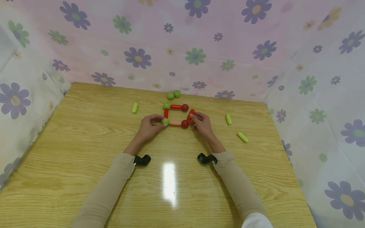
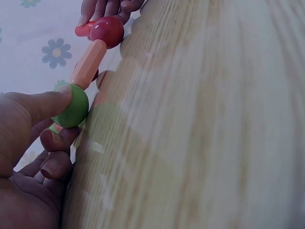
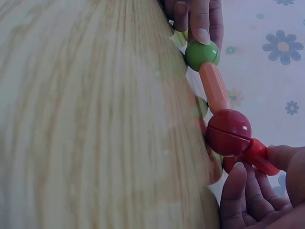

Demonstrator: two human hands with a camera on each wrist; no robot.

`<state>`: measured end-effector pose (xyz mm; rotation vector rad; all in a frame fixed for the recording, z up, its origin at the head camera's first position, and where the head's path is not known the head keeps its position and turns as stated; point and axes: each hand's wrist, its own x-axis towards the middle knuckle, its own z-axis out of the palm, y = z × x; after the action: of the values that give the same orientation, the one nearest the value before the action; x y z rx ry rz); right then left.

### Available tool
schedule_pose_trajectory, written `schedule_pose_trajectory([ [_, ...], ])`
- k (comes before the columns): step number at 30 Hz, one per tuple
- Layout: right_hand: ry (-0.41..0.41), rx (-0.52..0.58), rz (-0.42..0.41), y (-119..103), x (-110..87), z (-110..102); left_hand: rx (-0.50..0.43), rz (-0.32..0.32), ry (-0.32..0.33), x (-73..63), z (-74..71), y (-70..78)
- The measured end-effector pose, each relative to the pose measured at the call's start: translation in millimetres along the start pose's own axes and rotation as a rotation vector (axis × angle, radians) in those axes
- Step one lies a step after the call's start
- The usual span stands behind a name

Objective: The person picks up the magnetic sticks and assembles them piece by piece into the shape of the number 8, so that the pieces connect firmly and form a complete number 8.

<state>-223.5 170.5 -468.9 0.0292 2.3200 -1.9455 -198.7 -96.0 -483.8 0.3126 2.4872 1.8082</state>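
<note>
My left hand (image 1: 149, 127) grips the near green ball (image 2: 71, 106) of a frame made of rods and balls, thumb on top and fingers curled beneath. A salmon rod (image 1: 175, 123) joins that ball to the near dark red ball (image 3: 229, 132). My right hand (image 1: 201, 123) pinches a red rod (image 1: 190, 114) between thumb and fingers; its near end sits right at the near red ball. On the far side, a second green ball (image 1: 166, 106), a red rod (image 1: 176, 107) and another red ball (image 1: 185, 107) are joined in a row. Another red rod (image 1: 166, 113) links the two green balls.
Two loose green balls (image 1: 170, 96) lie behind the frame near the table's back edge. One yellow-green rod (image 1: 135, 108) is at left; two more, a nearer rod (image 1: 242, 137) and a farther rod (image 1: 228, 119), lie at right. Floral curtains (image 1: 171, 47) surround the wooden table (image 1: 85, 133).
</note>
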Motion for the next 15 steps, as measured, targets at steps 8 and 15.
schedule_pose_trajectory([
  [8, 0.005, -0.039, -0.004, 0.7, 3.8, 2.6, 0.003, -0.009, -0.002, 0.6, 1.0, 0.6],
  [15, -0.018, -0.032, 0.004, 0.5, 7.7, 4.9, 0.011, -0.019, 0.002, -0.5, 0.9, 1.5],
])
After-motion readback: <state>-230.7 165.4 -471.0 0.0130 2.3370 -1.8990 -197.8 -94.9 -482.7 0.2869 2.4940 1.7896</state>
